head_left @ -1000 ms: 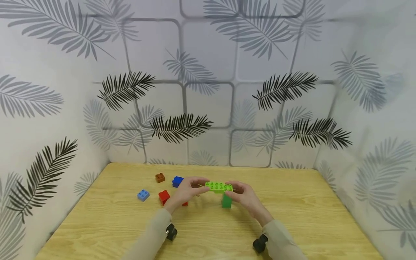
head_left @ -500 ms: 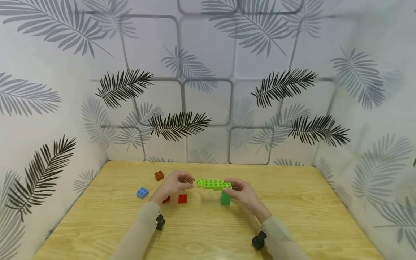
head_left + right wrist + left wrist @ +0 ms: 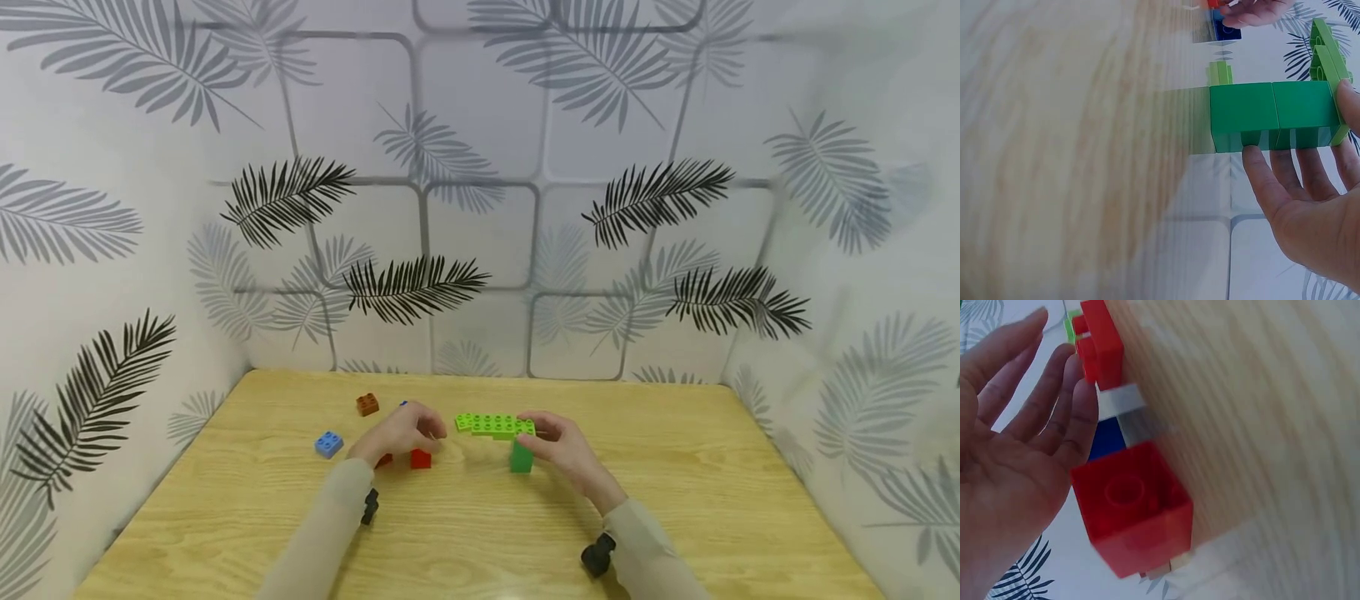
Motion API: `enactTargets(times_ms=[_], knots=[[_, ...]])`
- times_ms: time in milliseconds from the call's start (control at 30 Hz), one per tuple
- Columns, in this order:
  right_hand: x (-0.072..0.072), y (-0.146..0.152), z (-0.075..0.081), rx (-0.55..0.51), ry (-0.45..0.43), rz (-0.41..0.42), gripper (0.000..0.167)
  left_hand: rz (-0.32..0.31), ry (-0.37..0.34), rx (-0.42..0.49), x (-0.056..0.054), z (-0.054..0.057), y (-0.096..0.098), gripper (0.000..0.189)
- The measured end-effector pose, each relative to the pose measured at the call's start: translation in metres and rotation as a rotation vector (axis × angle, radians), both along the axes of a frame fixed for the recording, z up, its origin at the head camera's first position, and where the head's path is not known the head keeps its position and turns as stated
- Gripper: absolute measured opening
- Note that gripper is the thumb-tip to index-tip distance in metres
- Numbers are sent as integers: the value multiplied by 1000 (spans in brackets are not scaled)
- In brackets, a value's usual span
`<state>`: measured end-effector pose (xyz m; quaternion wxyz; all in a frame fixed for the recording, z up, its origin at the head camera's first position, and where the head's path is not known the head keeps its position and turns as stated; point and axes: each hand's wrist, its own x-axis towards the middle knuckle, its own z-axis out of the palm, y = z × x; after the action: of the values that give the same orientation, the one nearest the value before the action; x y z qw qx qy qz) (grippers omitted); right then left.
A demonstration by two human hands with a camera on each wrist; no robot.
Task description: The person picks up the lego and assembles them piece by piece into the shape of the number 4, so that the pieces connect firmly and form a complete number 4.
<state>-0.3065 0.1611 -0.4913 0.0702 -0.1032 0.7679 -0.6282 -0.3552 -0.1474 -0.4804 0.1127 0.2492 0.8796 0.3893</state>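
Observation:
My right hand (image 3: 566,450) holds a toy-brick structure by its right end. Two dark green bricks (image 3: 1272,115) make its upright column, and long light green bricks (image 3: 495,426) lie across the top, reaching out leftward. In the right wrist view my fingers touch the column's side and the thumb lies at the light green top. My left hand (image 3: 401,433) hovers over the red bricks with fingers loosely bent and nothing held. In the left wrist view its fingertips are close to a studded red brick (image 3: 1107,347); another red brick (image 3: 1135,506) shows its hollow underside.
Left of the left hand lie a light blue brick (image 3: 328,444) and a brown brick (image 3: 367,404). A blue brick (image 3: 1108,439) is mostly hidden behind that hand. One light green brick (image 3: 1220,73) appears beyond the column. Patterned walls stand behind the table (image 3: 480,533).
My left hand has let go of the light green bricks' left end and moved left to the red bricks. The right hand keeps its hold on the structure.

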Motion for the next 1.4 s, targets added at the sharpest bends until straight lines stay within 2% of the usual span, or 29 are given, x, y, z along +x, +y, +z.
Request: enactTargets(times_ms=[133,300,433,533,700,900,1067,1200,1400], knots=[[-2,1,1,2,-6,-5,47,-59,-48,-59,0,5,-7,23],[0,1,2,7,-18,-3,47,-73,-102,-139,4,7,-9,29],[1,-1,1,9,-25,0,47,-69,-83,-214,6,7,-6,30],[1,-1,1,5,-23,5,48,-56,-61,-232,6,5,-4,31],[0,-1,0,0,-23,10,48,-16,-34,-205,4,2,-3,37],[-1,0,0,-14,-27,16,48,17,16,-144,6,2,-1,38],[-1,1,2,-12,-28,9,47,39,12,-51,11,6,7,39],[0,1,2,-7,-29,8,47,88,-20,39,17,8,14,38],[1,2,1,-3,-20,21,48,134,10,69,24,12,27,37]])
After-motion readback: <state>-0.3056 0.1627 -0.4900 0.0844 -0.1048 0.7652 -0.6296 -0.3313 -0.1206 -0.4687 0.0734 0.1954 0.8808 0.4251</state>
